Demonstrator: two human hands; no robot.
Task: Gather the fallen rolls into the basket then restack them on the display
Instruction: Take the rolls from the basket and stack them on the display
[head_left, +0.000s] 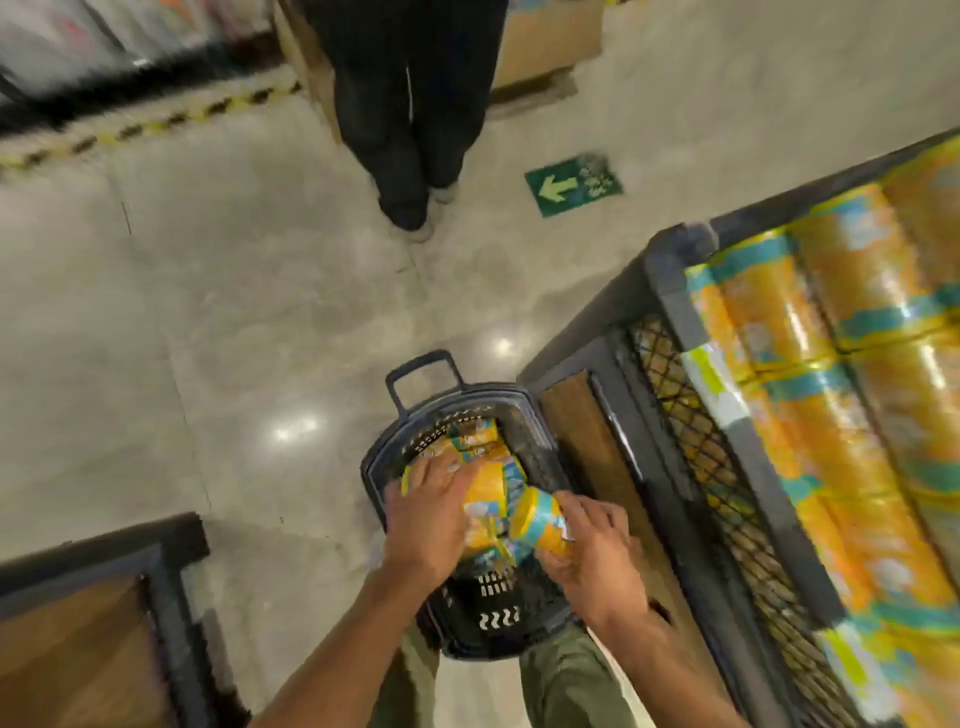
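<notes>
A black basket (382, 470) is seen on the floor (208, 338) at centre, its handle (423, 376) raised at 12 o'clock. Yellow-and-teal rolls (470, 444) are held inside it. The left hand (428, 525) is closed over one roll (485, 512) above the basket; the right hand (592, 551), at 3 o'clock of the left, is clamped on a second roll (537, 522), whose end is touching the first. The display (675, 270), a dark mesh-sided bin, is set at 2 o'clock of the basket and is filled with stacked rolls (852, 322). A standing person's legs (410, 104) are shown at 12 o'clock, with a green arrow sign (571, 183) on the floor beside them.
</notes>
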